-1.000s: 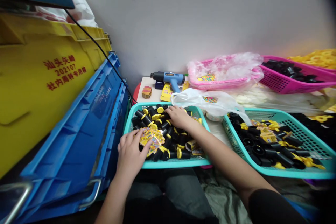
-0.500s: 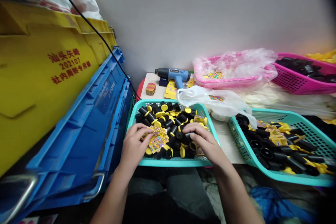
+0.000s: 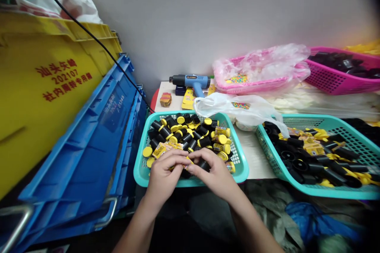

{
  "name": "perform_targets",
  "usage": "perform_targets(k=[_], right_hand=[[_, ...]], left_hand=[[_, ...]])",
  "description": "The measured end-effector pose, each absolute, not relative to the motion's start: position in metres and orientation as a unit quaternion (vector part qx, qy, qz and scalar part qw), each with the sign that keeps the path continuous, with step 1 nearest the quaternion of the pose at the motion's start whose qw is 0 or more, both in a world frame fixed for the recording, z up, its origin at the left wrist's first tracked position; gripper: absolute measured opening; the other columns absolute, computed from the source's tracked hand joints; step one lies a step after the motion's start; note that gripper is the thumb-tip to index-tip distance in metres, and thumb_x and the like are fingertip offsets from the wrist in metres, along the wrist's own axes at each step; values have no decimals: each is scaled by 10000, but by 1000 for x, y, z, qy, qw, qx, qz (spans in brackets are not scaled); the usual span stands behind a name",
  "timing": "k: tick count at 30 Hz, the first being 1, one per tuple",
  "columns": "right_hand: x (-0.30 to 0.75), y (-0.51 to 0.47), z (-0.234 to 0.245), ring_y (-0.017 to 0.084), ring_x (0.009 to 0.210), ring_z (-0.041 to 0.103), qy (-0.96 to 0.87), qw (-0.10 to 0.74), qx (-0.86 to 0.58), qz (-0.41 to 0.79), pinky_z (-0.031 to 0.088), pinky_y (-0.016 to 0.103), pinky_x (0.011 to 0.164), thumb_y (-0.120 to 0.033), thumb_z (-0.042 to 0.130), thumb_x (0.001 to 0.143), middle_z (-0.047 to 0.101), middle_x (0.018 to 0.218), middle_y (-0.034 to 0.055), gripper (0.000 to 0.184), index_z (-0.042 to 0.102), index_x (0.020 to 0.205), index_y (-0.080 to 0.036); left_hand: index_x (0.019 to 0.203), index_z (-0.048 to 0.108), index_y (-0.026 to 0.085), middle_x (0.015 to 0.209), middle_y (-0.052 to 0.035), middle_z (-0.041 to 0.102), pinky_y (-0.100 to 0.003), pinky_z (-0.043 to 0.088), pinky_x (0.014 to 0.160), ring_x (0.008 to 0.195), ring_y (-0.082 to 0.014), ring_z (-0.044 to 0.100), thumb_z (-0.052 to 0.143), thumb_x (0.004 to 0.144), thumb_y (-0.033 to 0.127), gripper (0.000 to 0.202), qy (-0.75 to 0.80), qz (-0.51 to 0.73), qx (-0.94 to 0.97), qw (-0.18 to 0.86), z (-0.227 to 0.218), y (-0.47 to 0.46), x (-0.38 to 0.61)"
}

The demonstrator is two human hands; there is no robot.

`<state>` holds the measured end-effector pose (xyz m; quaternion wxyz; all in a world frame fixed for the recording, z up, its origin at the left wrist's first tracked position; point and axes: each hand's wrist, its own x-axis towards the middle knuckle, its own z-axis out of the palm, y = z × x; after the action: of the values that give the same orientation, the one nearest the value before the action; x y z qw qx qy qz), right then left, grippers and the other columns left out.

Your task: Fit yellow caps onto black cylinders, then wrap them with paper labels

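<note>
A teal basket (image 3: 141, 176) in front of me holds several black tubes with yellow caps (image 3: 181, 128) and small yellow printed labels (image 3: 160, 149). My left hand (image 3: 164, 177) and my right hand (image 3: 214, 174) meet over the basket's near edge. Both are closed, fingertips together, around a black tube (image 3: 201, 163) and a yellow label between them. Exactly which hand holds which piece is hard to make out.
A second teal basket (image 3: 332, 193) of black and yellow parts stands at the right. Behind lie a blue heat gun (image 3: 191, 82), a clear plastic bag (image 3: 237, 110) and two pink baskets (image 3: 332, 81). Blue (image 3: 89, 146) and yellow crates (image 3: 38, 87) stack at my left.
My right hand came back from the basket's far side to its near edge. Both hands drew together and closed on a tube and a label. The view shifted slightly.
</note>
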<state>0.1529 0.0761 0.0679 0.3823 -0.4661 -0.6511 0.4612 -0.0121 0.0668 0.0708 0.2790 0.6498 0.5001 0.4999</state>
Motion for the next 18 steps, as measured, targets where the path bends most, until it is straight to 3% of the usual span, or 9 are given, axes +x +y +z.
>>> perform_targets(k=[5,7,10,12,15,18], right_hand=[[156,73,65,150,728,546,-658,394,-475,432,426,272,690,-351,670,806,566,748,2,187,598,724,-199],[158,74,63,147,725,536,-638,410,-451,471,428,270,697,-363,630,839,551,735,1,223,599,697,-194],[160,76,59,152,717,524,-579,423,-438,542,426,273,690,-437,564,880,531,701,0,327,589,673,-185],[159,76,56,154,706,518,-561,432,-448,545,420,271,670,-466,531,896,521,686,2,372,585,662,-181],[157,73,55,156,696,520,-584,448,-457,500,418,269,659,-457,503,912,536,694,15,394,609,653,-180],[159,73,57,177,790,562,-591,458,-467,473,441,285,728,-440,482,926,614,840,43,315,682,879,-201]], left_hand=[[753,755,231,906,-43,733,-310,536,829,886,-189,677,581,776,126,205,524,512,614,294,70,66,-5],[980,731,231,1032,-62,722,-327,528,865,969,-210,666,597,826,228,204,524,523,554,380,69,64,-2],[1267,567,208,1148,-107,683,-351,538,861,1035,-242,655,558,876,428,448,476,520,441,556,67,61,5],[1243,560,194,1088,-98,695,-325,552,825,1005,-236,663,673,791,430,522,464,518,403,594,65,60,10],[1123,590,185,814,-6,689,-250,556,701,768,-155,678,796,648,288,528,513,530,382,557,61,62,13],[1124,578,166,589,79,571,-221,530,607,561,-101,617,763,670,259,499,528,514,389,553,63,64,9]])
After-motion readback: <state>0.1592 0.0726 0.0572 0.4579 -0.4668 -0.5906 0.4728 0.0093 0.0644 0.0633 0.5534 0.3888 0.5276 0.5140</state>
